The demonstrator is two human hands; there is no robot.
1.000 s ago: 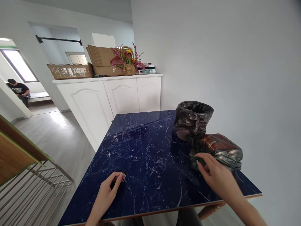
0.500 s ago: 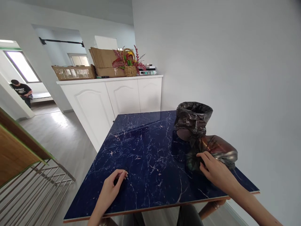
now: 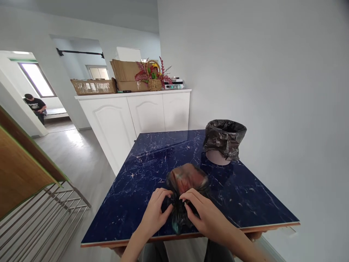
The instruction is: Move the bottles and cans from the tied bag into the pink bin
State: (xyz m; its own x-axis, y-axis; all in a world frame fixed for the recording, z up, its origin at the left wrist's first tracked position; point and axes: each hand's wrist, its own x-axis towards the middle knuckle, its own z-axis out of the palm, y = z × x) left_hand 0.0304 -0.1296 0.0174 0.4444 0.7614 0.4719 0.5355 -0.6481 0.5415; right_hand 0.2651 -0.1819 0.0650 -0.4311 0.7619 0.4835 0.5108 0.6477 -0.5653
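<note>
1. The black bag [image 3: 188, 178] lies on the blue worktop [image 3: 245, 196] close to its near edge, with bare surface to either side.
2. The left hand [image 3: 155, 216] and right hand [image 3: 204, 214] both pinch the bag's bunched neck.
3. A lined bin [image 3: 225, 140] stands apart at the far right corner by the wall; a white cabinet [image 3: 136, 112] lies beyond and a railing [image 3: 40, 218] to the left.
4. Something reddish-brown shows through the bag; the bin's inside cannot be seen.
</note>
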